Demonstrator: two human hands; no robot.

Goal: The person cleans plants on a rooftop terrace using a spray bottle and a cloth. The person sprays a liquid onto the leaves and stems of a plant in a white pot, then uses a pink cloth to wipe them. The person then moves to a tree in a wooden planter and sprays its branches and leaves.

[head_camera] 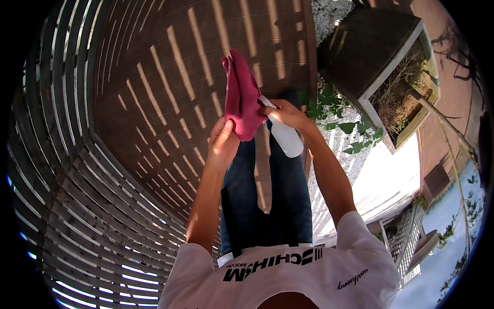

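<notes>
A folded magenta cloth (244,96) hangs between my two hands in front of my legs. My left hand (225,141) pinches its lower left edge, with the thumb on top. My right hand (285,114) is closed around the neck of a white plastic bottle (287,140), and its fingertips touch the cloth's right edge. The bottle lies tilted, its broad rounded end pointing down towards my thigh and its narrow end against the cloth. Whether the bottle has a spray head cannot be told.
Brown deck boards (170,96) with striped shadows lie below. A slatted wooden fence (96,201) curves along the left. To the right are white gravel (332,17), a leafy green plant (347,127) and a wooden planter (362,58) with dry growth and a thin trunk.
</notes>
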